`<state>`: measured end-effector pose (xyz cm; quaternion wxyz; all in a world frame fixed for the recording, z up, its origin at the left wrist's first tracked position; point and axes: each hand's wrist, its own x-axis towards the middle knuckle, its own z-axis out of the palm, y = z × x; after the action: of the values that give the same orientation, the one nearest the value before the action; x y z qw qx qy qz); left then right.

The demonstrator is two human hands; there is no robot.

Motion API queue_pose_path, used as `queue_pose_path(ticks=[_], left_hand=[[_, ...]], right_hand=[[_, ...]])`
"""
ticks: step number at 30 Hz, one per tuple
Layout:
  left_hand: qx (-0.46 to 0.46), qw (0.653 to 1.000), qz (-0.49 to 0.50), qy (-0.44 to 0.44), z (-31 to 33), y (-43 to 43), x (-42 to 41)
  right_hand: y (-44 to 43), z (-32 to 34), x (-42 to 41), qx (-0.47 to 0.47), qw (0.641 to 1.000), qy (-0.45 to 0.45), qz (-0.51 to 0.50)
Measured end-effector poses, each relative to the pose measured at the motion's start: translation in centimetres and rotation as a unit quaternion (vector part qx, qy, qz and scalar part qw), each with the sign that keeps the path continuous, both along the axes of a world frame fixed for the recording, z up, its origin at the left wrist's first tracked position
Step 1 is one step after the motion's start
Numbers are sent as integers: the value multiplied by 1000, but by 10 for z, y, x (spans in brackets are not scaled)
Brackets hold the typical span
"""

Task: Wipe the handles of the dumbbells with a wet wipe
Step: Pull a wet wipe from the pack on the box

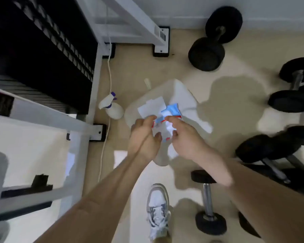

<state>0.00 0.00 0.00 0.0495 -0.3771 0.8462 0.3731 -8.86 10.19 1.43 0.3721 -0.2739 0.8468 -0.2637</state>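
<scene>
Right now both hands are working at a blue and white wipe pack (167,118) held over a clear bin (130,111) on the floor. The left hand (144,135) is gripping the pack's near left side, thumb and fingers clamped on it. The right hand (184,137) is pinching at the pack's top, apparently on a wipe or the flap; blur is hiding which. No wipe is free yet, so the wiping is not begun.

Dumbbells are lying to the right of the hands, and the right hand is the nearer one. I am counting at least four: one far (216,39), its handle running near-left to far-right; one at the far right edge (295,85); one large pair of heads at the right (270,148); and a small one (207,200) near the right forearm, its chrome handle running near to far. That small one is looking like the easiest first reach.

A spray bottle (112,107) is lying left of the bin, one shoe (158,207) near.
</scene>
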Motion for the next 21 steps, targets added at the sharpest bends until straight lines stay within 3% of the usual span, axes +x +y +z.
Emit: queue_pose_path(ticks=[3,6,10,15,21], left_hand=[[-3,1000,-20,-21,-31,-17,-12],[-5,999,-42,-32,-50,-24,-10],[-45,997,-61,-30,-46,-31,-3],[-44,997,-61,3,-48,-31,7],[0,999,-28,32,-50,-31,11]], right_hand=[[-23,-33,-13,20,998,57,30],[-34,-52,-18,62,983,110,130],[-37,-58,-16,80,970,192,124],[-53,-58,-16,144,927,279,207],[-72,-52,-17,157,901,279,293]])
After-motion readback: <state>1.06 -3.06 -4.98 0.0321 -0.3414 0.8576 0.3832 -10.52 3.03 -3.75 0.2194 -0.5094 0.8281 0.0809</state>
